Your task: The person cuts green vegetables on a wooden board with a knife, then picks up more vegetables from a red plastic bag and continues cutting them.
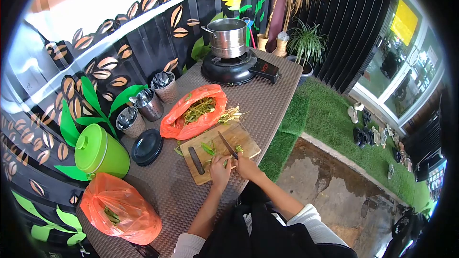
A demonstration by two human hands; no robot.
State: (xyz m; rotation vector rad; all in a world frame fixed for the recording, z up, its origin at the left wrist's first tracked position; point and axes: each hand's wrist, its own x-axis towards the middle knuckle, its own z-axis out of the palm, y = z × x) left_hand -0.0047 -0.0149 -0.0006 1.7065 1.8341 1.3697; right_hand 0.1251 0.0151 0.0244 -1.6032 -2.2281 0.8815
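1. The right hand [246, 166] is gripping the knife [226, 144], fingers closing around its handle; the blade is extending beyond the fingertips over the cutting board [248, 144].
2. The left hand [221, 171] is curling its fingers over the greens [225, 162], just beside the knife.
3. Chopped bits [238, 148] are lying near the right fingers, a leaf [207, 149] beyond the left ones.

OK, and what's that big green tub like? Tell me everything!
The tub is bright lime green, round and smooth, and looks like plastic. Its matching lid is on, with a little knob on top and a paler band around the edge. It stands on the table by the leafy wall, near the black plates. An orange bag hides its bottom a bit; I can't tell if they touch, or what's inside the tub.
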